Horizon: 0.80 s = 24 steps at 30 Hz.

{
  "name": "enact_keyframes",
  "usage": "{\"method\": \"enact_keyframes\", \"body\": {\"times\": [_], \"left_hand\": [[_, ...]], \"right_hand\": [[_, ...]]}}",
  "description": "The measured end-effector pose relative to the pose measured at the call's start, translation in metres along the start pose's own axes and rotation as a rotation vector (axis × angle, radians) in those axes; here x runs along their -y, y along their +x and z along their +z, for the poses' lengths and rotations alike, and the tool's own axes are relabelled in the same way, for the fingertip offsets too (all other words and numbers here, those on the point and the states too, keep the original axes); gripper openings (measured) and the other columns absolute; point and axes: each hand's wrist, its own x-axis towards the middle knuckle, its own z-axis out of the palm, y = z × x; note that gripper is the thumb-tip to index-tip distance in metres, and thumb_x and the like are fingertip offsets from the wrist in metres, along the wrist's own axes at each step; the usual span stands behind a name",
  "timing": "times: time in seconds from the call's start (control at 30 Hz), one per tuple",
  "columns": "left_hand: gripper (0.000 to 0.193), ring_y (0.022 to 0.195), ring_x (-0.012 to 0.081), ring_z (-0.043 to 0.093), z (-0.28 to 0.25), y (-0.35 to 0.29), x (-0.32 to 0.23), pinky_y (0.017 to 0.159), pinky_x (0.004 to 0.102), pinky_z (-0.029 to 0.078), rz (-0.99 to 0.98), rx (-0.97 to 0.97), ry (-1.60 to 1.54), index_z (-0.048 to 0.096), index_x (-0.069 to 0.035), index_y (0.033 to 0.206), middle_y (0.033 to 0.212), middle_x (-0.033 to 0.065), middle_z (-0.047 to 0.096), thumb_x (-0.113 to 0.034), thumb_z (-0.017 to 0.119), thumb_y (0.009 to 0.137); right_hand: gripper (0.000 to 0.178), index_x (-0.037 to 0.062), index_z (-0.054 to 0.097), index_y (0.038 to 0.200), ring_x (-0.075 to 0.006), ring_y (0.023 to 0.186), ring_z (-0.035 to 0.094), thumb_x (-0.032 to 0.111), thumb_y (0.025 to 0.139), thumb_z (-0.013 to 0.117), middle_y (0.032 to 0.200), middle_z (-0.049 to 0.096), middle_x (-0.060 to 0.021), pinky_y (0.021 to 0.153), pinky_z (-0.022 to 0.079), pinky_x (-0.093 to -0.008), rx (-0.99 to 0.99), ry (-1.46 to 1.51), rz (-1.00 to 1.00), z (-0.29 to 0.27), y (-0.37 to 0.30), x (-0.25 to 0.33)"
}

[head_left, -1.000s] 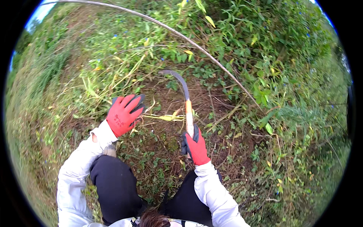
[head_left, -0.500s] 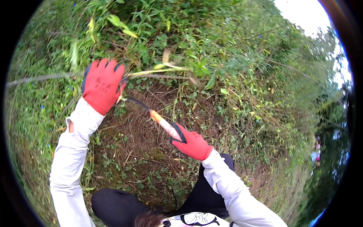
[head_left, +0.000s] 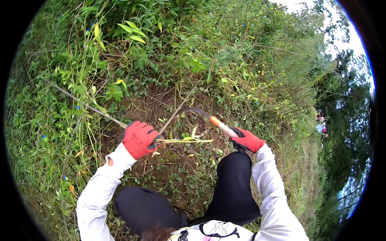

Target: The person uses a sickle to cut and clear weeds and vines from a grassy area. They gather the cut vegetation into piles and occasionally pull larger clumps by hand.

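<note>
My left hand [head_left: 140,139], in a red and black work glove, is closed round several cut plant stems in front of my left knee. A yellow-green stem [head_left: 187,141] sticks out of it to the right. A long grey stalk [head_left: 92,107] runs out to the upper left, and a thin brown one slants up to the right. My right hand [head_left: 248,140], gloved alike, grips the pale handle of a sickle [head_left: 222,126] above my right knee. Its dark curved blade points left, over the ground, apart from my left hand.
Brown soil with dry litter [head_left: 173,160] and low sprigs lies before my knees [head_left: 235,180]. Dense green weeds [head_left: 161,52] rise ahead and on the left. Tall grass and brush [head_left: 289,80] line the right, with trees [head_left: 341,148] beyond.
My left hand has come down and to the right, nearer my body, bringing the stems along. My right hand has moved right with the sickle, and the blade is now away from my left hand.
</note>
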Motion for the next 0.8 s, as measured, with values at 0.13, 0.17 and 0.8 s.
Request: {"method": "enact_keyframes", "body": {"times": [0.13, 0.17, 0.8], "left_hand": [[0.036, 0.083, 0.0244, 0.057, 0.009, 0.033, -0.017, 0.07, 0.0379, 0.046, 0.106, -0.12, -0.063, 0.06, -0.014, 0.088, 0.084, 0.0036, 0.055, -0.031, 0.079, 0.062], [0.038, 0.084, 0.0247, 0.057, 0.001, 0.039, -0.014, 0.069, 0.038, 0.046, 0.113, -0.137, -0.045, 0.06, -0.013, 0.09, 0.086, 0.0039, 0.055, -0.031, 0.078, 0.062], [0.032, 0.08, 0.0325, 0.065, 0.065, 0.096, -0.031, 0.07, 0.0418, 0.052, -0.277, 0.095, -0.328, 0.067, -0.008, 0.096, 0.085, 0.0123, 0.067, -0.035, 0.071, 0.078]], "right_hand": [[0.036, 0.0081, 0.054, 0.123, -0.0089, 0.063, 0.053, 0.024, 0.093, 0.065, 0.08, 0.057, 0.0007, 0.053, 0.046, -0.0278, -0.214, 0.446, 0.162, 0.019, 0.0, 0.003], [0.032, 0.0108, 0.054, 0.12, -0.0111, 0.059, 0.053, 0.026, 0.093, 0.063, 0.077, 0.057, -0.0004, 0.049, 0.044, -0.029, -0.177, 0.621, 0.216, 0.035, 0.007, 0.007], [0.021, 0.0116, 0.047, 0.104, -0.0163, 0.047, 0.049, 0.028, 0.096, 0.057, 0.067, 0.053, -0.0043, 0.041, 0.04, -0.0323, -0.431, 0.921, 0.115, 0.139, 0.069, -0.011]]}}
